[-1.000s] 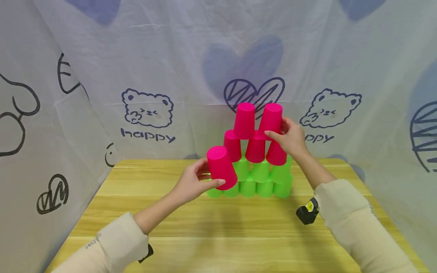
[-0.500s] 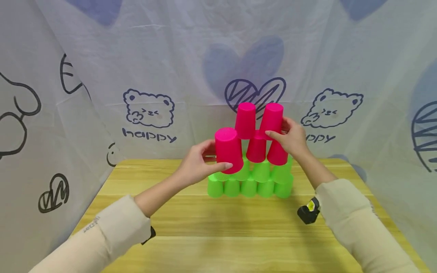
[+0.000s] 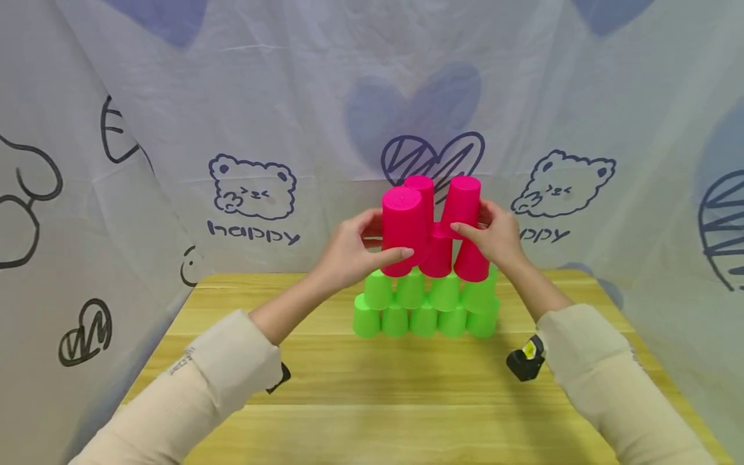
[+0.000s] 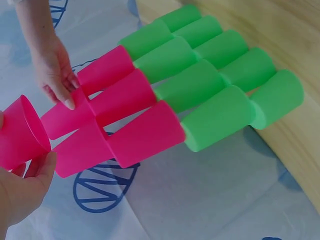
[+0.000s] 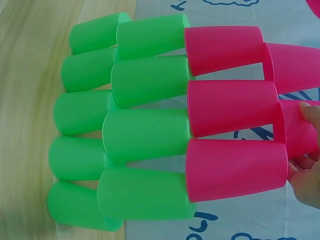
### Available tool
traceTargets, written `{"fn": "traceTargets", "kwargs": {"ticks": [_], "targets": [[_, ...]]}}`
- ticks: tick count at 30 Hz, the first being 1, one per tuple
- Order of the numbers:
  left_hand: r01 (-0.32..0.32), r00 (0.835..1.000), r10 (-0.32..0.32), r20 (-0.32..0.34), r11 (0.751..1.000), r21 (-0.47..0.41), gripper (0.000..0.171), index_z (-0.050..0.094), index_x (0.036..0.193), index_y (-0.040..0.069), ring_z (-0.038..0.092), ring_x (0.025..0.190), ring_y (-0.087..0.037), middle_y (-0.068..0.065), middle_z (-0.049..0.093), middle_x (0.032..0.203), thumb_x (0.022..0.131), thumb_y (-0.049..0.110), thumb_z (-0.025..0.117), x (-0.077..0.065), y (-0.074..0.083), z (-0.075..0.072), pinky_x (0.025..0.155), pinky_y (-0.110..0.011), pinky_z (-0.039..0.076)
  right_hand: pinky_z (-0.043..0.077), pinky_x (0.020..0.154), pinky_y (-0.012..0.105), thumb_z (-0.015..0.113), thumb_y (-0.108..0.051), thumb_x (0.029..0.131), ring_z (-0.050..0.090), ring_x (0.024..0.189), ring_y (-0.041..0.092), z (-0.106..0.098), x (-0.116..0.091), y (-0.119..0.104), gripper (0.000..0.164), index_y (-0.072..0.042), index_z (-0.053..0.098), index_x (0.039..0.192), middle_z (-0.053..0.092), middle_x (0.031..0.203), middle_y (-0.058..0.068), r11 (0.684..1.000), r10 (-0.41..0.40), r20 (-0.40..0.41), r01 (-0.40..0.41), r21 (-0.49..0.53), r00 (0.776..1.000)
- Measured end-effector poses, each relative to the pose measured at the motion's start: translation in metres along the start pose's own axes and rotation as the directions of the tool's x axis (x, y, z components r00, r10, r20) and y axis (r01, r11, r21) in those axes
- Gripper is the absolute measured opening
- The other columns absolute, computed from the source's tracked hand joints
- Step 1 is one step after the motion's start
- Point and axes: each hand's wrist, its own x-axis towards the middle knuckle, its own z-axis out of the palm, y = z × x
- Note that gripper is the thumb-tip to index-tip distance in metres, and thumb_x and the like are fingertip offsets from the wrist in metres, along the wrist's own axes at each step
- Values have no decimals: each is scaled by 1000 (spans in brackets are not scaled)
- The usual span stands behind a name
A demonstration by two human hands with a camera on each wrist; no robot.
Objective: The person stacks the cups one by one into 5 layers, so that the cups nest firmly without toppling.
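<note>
My left hand [image 3: 360,252] holds a pink cup [image 3: 402,226] upside down, thumb on the near side and fingers behind. In the head view this cup overlaps the upper left pink cups. The left wrist view shows its open rim [image 4: 36,122] close above the top of the stack. My right hand [image 3: 496,232] grips the right-hand pink cup [image 3: 463,200] of the top row, thumb in front. The other top-row pink cup [image 4: 82,150] stands beside it. Below are three pink cups [image 5: 232,107] in a row, resting on green cups [image 5: 147,132].
Two rows of several green cups [image 3: 423,321] form the base of the stack on the wooden table [image 3: 372,413]. A printed cloth [image 3: 325,97] hangs behind and at the sides. A dark device [image 3: 525,361] shows at the right wrist.
My left hand has raised its pink cup up and to the right, from in front of the green rows to beside the top row, and straightened it. My right hand keeps its place.
</note>
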Motion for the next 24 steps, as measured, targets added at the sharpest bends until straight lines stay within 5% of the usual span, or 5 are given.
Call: {"fn": "traceTargets", "kwargs": {"ticks": [10, 24], "targets": [[-71, 996, 75, -38, 992, 102, 53, 54, 123, 5, 64, 98, -20, -8, 64, 112, 77, 19, 75, 20, 19, 6, 83, -29, 54, 44, 100, 44, 65, -20, 86, 50, 120, 36, 0, -2, -2, 63, 0, 37, 139, 50, 132, 23, 1000, 2, 7, -2, 11, 1000], [-61, 995, 72, -66, 986, 156, 57, 51, 127, 7, 62, 100, -18, -6, 63, 115, 78, 22, 75, 40, 19, 16, 83, -27, 53, 45, 100, 43, 65, -19, 86, 51, 119, 35, 1, -6, 2, 60, 0, 40, 138, 52, 130, 22, 999, -37, 1, 37, 13, 999]]}}
